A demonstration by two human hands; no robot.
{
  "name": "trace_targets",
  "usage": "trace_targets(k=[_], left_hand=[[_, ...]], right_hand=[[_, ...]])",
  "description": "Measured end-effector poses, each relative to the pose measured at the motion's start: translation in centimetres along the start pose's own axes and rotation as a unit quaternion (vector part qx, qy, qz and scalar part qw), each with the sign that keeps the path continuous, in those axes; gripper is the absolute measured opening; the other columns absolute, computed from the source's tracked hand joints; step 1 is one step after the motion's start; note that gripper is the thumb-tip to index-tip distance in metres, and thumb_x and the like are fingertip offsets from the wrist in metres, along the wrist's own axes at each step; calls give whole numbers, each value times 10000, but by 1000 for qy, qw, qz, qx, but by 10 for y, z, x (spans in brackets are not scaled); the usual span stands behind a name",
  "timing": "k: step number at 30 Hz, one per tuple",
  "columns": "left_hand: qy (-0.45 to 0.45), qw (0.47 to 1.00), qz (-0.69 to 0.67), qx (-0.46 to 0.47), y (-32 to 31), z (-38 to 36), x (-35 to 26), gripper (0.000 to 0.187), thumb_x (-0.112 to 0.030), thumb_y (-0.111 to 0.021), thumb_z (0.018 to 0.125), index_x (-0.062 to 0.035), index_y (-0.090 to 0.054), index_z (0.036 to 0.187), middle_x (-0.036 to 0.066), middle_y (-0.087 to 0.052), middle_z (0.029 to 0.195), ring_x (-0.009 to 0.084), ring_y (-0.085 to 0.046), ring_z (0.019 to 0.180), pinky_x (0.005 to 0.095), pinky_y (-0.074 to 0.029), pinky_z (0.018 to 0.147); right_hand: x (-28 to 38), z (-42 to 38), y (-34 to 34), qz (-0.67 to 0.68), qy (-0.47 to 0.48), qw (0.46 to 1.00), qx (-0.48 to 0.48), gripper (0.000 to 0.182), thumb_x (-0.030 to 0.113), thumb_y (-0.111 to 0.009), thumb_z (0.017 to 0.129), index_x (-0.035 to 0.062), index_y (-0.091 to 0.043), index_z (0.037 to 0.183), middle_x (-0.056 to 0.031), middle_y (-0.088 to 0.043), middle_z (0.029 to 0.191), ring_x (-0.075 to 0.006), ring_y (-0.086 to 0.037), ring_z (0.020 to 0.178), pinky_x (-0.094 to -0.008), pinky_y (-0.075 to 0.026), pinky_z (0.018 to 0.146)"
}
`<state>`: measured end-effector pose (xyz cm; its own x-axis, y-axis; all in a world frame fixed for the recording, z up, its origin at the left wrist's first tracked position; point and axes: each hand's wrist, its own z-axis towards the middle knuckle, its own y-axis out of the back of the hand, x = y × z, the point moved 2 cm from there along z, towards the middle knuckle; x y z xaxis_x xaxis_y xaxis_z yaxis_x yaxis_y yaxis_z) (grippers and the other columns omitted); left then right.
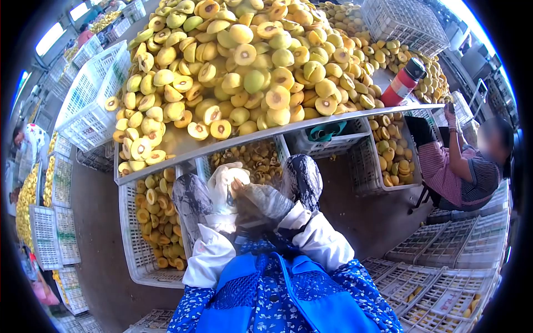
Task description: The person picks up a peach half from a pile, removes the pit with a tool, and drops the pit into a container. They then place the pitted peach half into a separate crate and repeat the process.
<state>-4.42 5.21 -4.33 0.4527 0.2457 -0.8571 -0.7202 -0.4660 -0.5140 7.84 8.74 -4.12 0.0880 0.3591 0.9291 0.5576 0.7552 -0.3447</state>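
Note:
My left hand (225, 187), in a white glove, is closed in front of my knees below the table edge. My right hand (267, 200), in a greyish glove and blurred by motion, reaches across to it with its fingers drawn together. The two hands meet, and a small dark thin thing shows between them. What they hold is too covered and small to name. Beneath them stands a crate (282, 145) of cut fruit pieces. Above, the metal table (183, 145) carries a big heap of halved yellow peaches (244, 66), several with the pit side showing.
A crate of peach halves (129, 233) stands by my left knee, another (361, 166) under the table at right. A red bottle (402, 83) stands on the table. A co-worker (466, 161) sits at right. Stacked crates (444, 294) lie behind at right; a white crate (91, 105) stands left.

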Motion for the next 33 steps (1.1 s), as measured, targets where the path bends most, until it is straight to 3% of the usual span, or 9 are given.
trace_targets(k=[4,11,17,18,19,20,22,28,33], left_hand=[[48,999,14,13,-10,-6,-6,274,-192,-508,897,63,-607,918,165,-652,791,195,-624,664,261,-499,621],[79,981,163,65,5,6,12,239,-143,-505,891,43,-650,855,109,-665,809,136,-609,684,240,-483,621],[84,986,100,102,0,10,2,285,-244,-546,871,23,-637,910,101,-652,810,170,-623,726,251,-496,655],[83,997,-1,-1,-11,-5,-5,279,-238,-537,875,22,-630,910,116,-647,836,190,-629,726,260,-510,682],[-43,988,144,46,-6,-4,1,246,-205,-546,871,23,-632,902,122,-648,849,190,-630,717,264,-517,679],[-168,939,291,77,9,-1,14,213,-172,-554,867,24,-634,894,129,-649,863,190,-630,709,269,-524,676],[69,996,45,-31,18,1,31,84,-36,-600,808,15,-645,858,93,-661,835,152,-618,713,268,-523,638],[-167,872,423,181,-14,-14,7,118,-180,-678,713,-69,-663,749,79,-648,696,165,-633,634,290,-488,594],[111,990,-51,65,-32,-25,2,131,-181,-646,801,-57,-674,770,22,-642,692,112,-588,626,269,-475,597]], right_hand=[[28,-8,6,-133,-177,975,6,291,256,-406,972,86,-580,1132,-62,-637,874,-189,-607,806,-315,-481,719],[2,-5,37,-367,-55,926,66,556,571,-464,876,54,-643,976,-46,-594,690,-106,-536,628,-243,-431,592],[-29,4,36,-91,-148,983,51,479,549,-475,881,95,-618,936,-2,-522,638,-104,-483,529,-236,-376,459],[-16,-4,20,89,-158,983,28,379,414,-478,915,83,-551,1085,-19,-562,829,-91,-532,646,-221,-427,540],[-3,-13,5,267,-163,950,2,354,279,-482,948,72,-484,1235,-35,-601,1019,-79,-581,762,-206,-479,621],[-8,-17,4,244,-199,948,47,317,358,-459,942,92,-513,1106,-16,-550,811,-86,-505,582,-200,-415,484],[-34,-24,-6,429,-290,854,46,405,506,-398,925,121,-515,876,-3,-407,472,-111,-355,317,-224,-291,291],[-16,-14,35,18,-237,969,67,457,516,-508,870,60,-533,876,-5,-469,557,-135,-430,387,-245,-355,321],[-42,-9,40,21,-249,968,8,454,537,-520,853,84,-540,872,0,-478,575,-135,-430,396,-253,-348,331]])
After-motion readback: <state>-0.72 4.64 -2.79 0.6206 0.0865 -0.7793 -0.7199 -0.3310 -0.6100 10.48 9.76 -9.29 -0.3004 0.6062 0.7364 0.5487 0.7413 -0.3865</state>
